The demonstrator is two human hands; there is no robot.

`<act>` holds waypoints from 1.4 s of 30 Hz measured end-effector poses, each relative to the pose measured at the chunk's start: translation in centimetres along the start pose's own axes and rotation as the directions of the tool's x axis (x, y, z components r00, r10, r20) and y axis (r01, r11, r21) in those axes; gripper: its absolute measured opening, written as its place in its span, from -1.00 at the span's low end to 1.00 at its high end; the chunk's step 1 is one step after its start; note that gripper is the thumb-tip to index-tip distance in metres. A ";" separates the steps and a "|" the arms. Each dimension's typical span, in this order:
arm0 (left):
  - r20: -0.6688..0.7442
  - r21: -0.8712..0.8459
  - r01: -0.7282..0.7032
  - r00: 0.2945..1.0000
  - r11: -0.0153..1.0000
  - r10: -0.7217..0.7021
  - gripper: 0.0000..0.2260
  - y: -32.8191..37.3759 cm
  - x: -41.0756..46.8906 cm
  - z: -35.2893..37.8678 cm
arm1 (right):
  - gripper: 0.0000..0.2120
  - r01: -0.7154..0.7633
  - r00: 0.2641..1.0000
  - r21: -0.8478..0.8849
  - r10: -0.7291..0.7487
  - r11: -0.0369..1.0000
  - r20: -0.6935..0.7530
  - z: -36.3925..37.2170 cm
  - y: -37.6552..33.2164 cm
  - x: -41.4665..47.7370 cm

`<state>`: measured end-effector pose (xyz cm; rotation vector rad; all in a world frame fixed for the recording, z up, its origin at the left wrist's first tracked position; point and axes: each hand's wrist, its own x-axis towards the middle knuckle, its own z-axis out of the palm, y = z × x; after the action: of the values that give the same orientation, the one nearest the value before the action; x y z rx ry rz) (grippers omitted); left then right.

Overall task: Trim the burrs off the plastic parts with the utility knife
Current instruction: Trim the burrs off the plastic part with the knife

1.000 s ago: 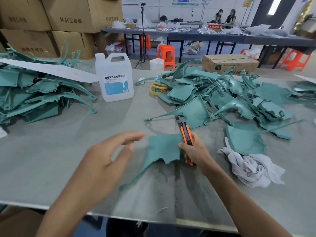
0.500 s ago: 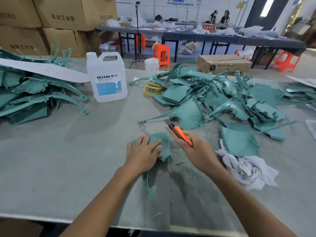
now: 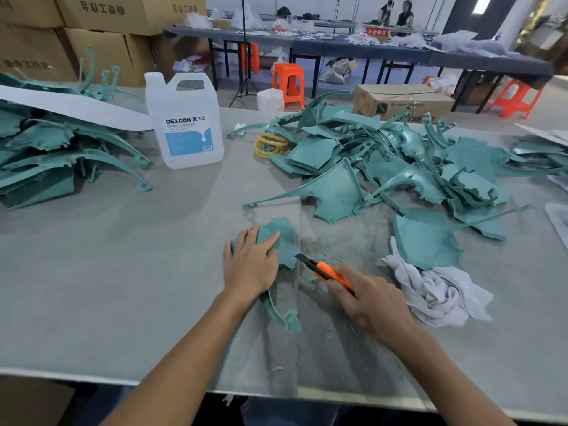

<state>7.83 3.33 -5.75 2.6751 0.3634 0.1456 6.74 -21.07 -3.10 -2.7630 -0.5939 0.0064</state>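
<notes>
Right hand (image 3: pixel 368 305) grasps the orange utility knife (image 3: pixel 330 273). Half a second earlier the knife was raised; its blade now meets the right edge of the teal plastic part (image 3: pixel 287 242), so a trimming stroke is probably starting. Left hand (image 3: pixel 250 267), fingers laid flat and clutching nothing, pins the part to the table (image 3: pixel 123 272). Beyond lies a heap of similar parts (image 3: pixel 399 167).

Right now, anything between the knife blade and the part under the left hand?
Nothing visible. The right hand grips the utility knife with its blade tip at the right edge of the teal plastic part. The left hand presses the part down, its fingers left of the blade. Only fine shavings lie nearby.
</notes>
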 end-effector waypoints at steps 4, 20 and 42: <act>0.000 -0.005 0.004 1.000 1.000 -0.004 -0.56 0.1 -0.1 -0.1 | -0.75 0.010 0.999 0.013 -0.010 1.000 0.030 0.0 0.2 0.3; 0.006 0.012 0.040 0.999 0.999 -0.040 -0.57 0.3 -0.6 0.0 | -0.72 -0.113 0.991 0.013 0.112 0.993 0.066 0.2 0.3 1.9; -0.043 0.032 0.066 0.997 0.997 -0.064 -0.57 0.6 -1.0 0.4 | -0.69 -0.151 0.983 -0.053 0.155 0.987 0.094 0.1 -0.7 1.8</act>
<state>7.02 2.36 -5.89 2.6931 0.4698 0.1775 8.12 -19.70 -2.84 -2.8591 -0.4088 0.1659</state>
